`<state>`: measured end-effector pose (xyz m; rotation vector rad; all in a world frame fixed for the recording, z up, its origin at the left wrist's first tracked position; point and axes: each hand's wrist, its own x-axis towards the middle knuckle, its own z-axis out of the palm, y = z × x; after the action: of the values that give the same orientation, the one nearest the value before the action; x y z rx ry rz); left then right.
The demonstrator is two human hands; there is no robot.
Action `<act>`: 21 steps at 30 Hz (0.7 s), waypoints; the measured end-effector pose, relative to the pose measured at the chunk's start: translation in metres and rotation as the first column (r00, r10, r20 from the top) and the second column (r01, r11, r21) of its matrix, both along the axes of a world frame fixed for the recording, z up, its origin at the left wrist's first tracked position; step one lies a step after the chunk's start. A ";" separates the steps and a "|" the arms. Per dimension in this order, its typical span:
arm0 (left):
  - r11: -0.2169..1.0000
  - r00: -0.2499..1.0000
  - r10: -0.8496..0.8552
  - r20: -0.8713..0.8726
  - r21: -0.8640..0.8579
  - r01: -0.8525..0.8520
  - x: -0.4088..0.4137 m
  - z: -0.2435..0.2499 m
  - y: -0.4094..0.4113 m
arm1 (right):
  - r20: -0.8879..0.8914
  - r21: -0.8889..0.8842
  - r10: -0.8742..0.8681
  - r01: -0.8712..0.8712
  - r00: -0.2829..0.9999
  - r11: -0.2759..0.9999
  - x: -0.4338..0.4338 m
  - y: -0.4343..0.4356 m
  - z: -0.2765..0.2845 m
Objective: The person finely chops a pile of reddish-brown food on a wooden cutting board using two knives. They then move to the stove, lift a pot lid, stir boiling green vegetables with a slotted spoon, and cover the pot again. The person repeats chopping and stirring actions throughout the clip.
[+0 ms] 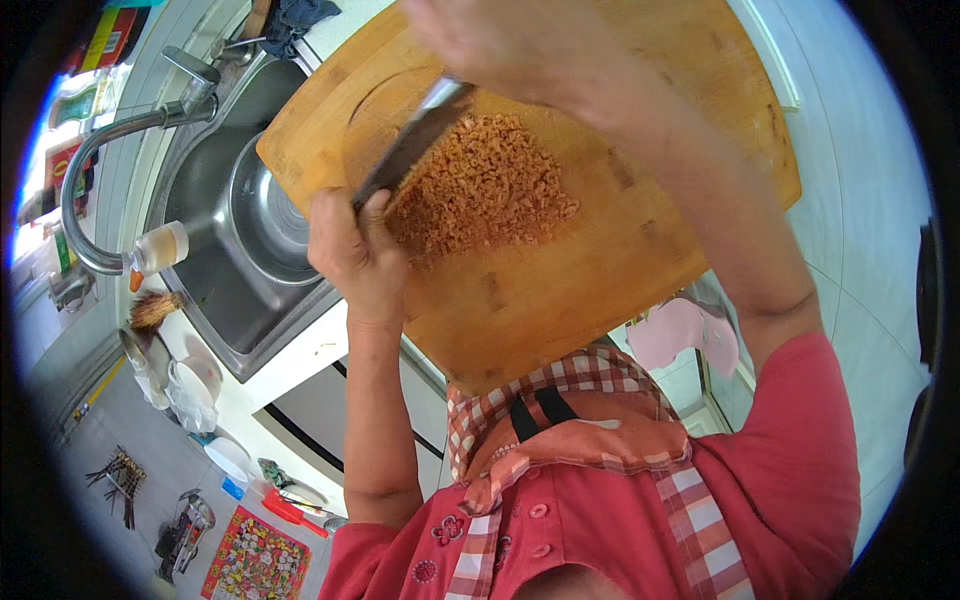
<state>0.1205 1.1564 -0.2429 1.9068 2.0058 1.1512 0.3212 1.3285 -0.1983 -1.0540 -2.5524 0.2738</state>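
A wide knife (412, 142), probably a cleaver, slants over a wooden cutting board (562, 300), its blade along the left side of a heap of finely chopped reddish-brown food (487, 184). My left hand (356, 247) is closed around the knife's lower end, with the thumb against it. My right hand (480, 45), blurred, is over the knife's upper end near the top of the view. Its grip cannot be made out, and the handle is hidden.
Left of the board is a steel sink (225, 315) with a metal basin (274, 214) and a curved faucet (75, 180). A bottle (159, 249), a bristle brush (156, 309) and a red-handled utensil (289, 510) lie along the counter. Dark cloth (296, 26) rests behind the sink.
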 end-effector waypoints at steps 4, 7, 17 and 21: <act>0.988 0.982 -0.150 -0.115 -0.042 0.146 0.007 0.013 0.024 | -0.013 0.433 -0.166 0.155 0.986 0.888 0.038 -0.004 -0.056; 0.988 0.990 -0.140 0.009 -0.064 0.141 -0.011 0.005 0.014 | -0.157 0.010 -0.222 0.226 0.962 0.974 0.015 -0.033 0.004; 0.956 0.956 -0.295 0.006 0.001 0.295 0.014 0.019 0.013 | -0.137 0.018 -0.402 0.408 0.905 0.913 0.055 -0.068 0.001; 0.940 0.935 -0.341 -0.102 -0.037 0.339 0.027 0.018 0.006 | -0.315 -0.059 -0.381 0.383 0.869 0.922 0.079 -0.077 -0.047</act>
<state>0.1475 1.1619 -0.2248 2.2347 1.6311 0.9544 0.4005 1.2513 -0.2452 -1.3601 -2.0039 0.3017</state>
